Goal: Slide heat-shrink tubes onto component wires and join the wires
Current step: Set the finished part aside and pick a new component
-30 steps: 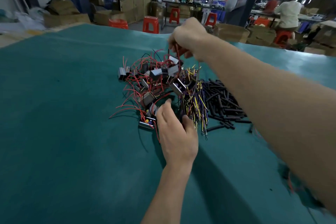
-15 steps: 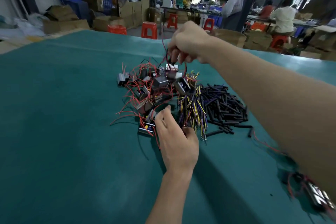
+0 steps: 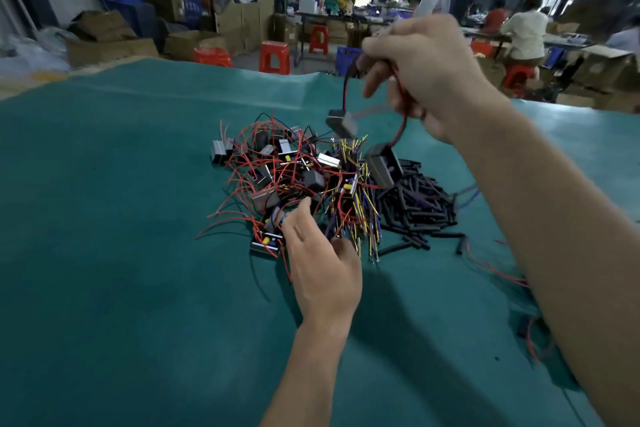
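A tangle of small grey components with red wires [image 3: 273, 170] lies on the green table [image 3: 104, 218]. Beside it lie a bundle of yellow and purple wires [image 3: 356, 208] and a heap of black heat-shrink tubes [image 3: 415, 204]. My right hand [image 3: 426, 76] is raised above the pile and grips red and black wires. Two grey components dangle from them, one [image 3: 341, 123] higher and one [image 3: 381, 168] lower. My left hand [image 3: 322, 263] rests on the near edge of the pile, fingers reaching into the wires; what they touch is hidden.
More red wires and a dark component [image 3: 526, 326] lie on the table at the right, near my right forearm. Beyond the table's far edge stand red stools [image 3: 275, 57], cardboard boxes [image 3: 110, 42] and seated people [image 3: 523, 35] at other benches.
My right hand has risen and moved right, lifting two wired components clear of the pile. My left hand has stayed at the pile's near edge.
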Available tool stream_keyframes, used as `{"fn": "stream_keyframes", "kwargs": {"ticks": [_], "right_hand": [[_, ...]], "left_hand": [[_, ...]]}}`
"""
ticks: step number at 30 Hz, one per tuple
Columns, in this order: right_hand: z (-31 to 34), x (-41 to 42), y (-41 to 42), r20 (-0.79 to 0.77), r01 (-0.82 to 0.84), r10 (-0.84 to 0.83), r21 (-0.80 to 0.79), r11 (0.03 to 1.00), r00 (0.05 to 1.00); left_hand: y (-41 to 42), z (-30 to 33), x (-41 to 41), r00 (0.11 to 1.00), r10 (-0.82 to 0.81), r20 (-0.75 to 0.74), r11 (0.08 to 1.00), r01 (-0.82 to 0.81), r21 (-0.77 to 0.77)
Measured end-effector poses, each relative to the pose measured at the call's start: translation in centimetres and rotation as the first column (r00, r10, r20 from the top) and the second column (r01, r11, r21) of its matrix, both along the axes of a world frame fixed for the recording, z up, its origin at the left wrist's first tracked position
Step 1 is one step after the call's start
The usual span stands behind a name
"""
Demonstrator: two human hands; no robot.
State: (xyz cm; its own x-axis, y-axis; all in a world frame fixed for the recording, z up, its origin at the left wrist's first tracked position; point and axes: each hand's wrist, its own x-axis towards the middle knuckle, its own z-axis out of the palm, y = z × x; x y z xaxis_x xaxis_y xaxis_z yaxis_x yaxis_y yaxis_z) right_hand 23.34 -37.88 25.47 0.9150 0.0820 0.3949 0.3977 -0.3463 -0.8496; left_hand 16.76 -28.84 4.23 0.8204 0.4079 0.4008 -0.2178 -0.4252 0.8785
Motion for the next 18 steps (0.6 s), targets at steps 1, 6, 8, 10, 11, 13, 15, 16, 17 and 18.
{"fn": "stream_keyframes", "kwargs": {"ticks": [1,6,8,10,11,13,15,16,17,18], "right_hand": [[-0.5,-1.0,-1.5,0.010,0.009,-0.010,0.016,1.000,1.000],[-5.1,-6.6,-7.0,-0.097,0.013,-0.007,0.060,0.998,0.995],[-7.2,-8.1,-8.2,-0.141,0.022,-0.007,0.105,0.994,0.990],[-9.3,-8.9,-9.0,-0.212,0.025,0.005,0.136,0.990,0.977],[-10.2,-9.1,-9.4,-0.257,0.034,0.005,0.145,0.989,0.966],[-12.1,-9.2,-10.1,-0.345,0.051,0.017,0.189,0.981,0.938],[-13.5,-9.2,-10.7,-0.397,0.041,0.090,0.312,0.949,0.913],[-14.1,-9.2,-11.1,-0.403,0.023,0.139,0.373,0.928,0.904],[-14.6,-9.3,-11.5,-0.398,-0.001,0.185,0.418,0.908,0.898],[-15.1,-9.4,-11.9,-0.390,-0.028,0.224,0.449,0.893,0.893]], "left_hand": [[-0.1,0.2,0.0,1.000,0.012,0.011,1.000,-0.012,-0.025],[-0.3,0.6,0.0,0.993,0.054,0.101,0.965,-0.025,-0.263],[-0.4,0.7,-0.1,0.991,-0.100,0.086,0.936,0.123,-0.330],[-1.0,0.9,-0.3,0.917,-0.396,0.051,0.834,0.382,-0.399],[-1.4,0.9,-0.5,0.858,-0.512,0.037,0.787,0.486,-0.380],[-2.4,0.7,-1.1,0.772,-0.636,-0.017,0.748,0.610,-0.263],[-2.9,0.3,-1.4,0.723,-0.685,-0.085,0.723,0.662,-0.195],[-3.1,0.1,-1.4,0.709,-0.697,-0.108,0.713,0.670,-0.207],[-3.1,0.1,-1.4,0.689,-0.715,-0.117,0.693,0.677,-0.247],[-3.1,0.2,-1.4,0.667,-0.735,-0.122,0.670,0.685,-0.288]]}}
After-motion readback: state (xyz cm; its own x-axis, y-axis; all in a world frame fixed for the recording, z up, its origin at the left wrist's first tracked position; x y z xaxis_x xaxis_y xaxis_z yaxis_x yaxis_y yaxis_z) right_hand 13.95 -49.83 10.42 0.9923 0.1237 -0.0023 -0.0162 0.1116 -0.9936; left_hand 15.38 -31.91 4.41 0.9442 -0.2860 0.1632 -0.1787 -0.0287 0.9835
